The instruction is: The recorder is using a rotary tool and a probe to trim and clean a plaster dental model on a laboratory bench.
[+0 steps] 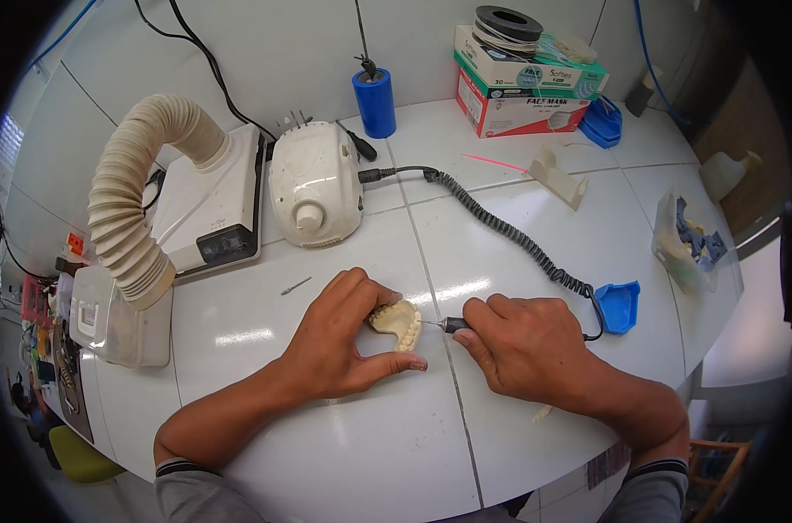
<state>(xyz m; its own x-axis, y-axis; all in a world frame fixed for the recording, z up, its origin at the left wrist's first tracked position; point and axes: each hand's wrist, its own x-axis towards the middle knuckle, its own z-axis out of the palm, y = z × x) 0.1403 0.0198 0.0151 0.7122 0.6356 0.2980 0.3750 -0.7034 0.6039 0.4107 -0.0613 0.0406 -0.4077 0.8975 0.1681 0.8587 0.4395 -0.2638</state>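
My left hand (342,336) grips a cream plaster dental cast (398,322) between thumb and fingers, resting it on the white tiled table (326,453). My right hand (526,344) is closed around a rotary handpiece (452,325), whose thin bur tip touches the cast's right side. A black coiled cord (509,234) runs from the handpiece back to a white control box (315,183) with a round knob.
A ribbed suction hose (139,196) and its white unit (211,205) stand at the left. A loose bur (295,285) lies near my left hand. A blue tray (621,305) sits beside my right hand. Blue cylinder (375,103), stacked boxes (522,83), plaster pieces (560,179) behind.
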